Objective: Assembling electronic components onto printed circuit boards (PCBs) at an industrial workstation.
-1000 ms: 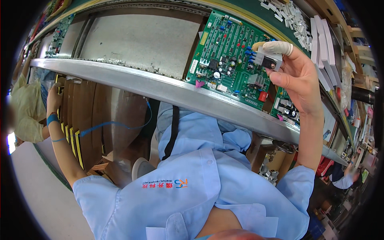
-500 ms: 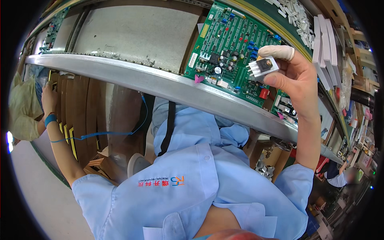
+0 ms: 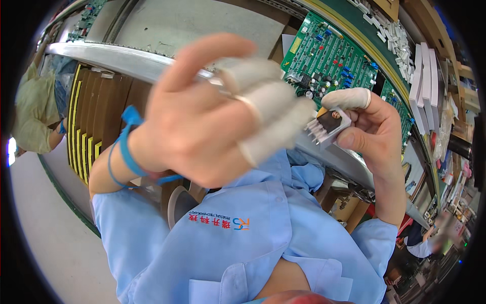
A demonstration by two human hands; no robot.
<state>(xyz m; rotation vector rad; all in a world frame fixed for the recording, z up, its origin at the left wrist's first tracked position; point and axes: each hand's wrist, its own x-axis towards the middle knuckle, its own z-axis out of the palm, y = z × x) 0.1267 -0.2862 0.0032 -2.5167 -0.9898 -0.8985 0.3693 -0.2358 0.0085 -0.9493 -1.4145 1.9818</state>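
My right hand (image 3: 375, 133) pinches a small silver heat sink (image 3: 346, 123) between thumb and index finger, the latter in a pale finger cot. A black transistor (image 3: 329, 120) is mounted on it, and several metal pins stick out to the left. My left hand (image 3: 202, 121), blurred by motion, reaches across from the left, back of the hand up. Pale cots cover several of its fingers, whose tips come close to the pins; contact is unclear. Its thumb is hidden, and I cannot see whether it holds anything. Behind both hands lies a green circuit board (image 3: 324, 53) with many components.
A metal rail (image 3: 111, 55) edges the bench. Brown panels with yellow edges (image 3: 83, 121) stand upright at left, beside a person in yellowish clothing (image 3: 38, 111). White small parts (image 3: 395, 45) lie in a heap at far right, near white strips (image 3: 425, 86). A blue wrist strap (image 3: 129, 157) circles my left wrist.
My left hand has swung from the brown panels at left to beside the heat sink. My right hand has come slightly nearer and tilted the heat sink. The view has shifted.
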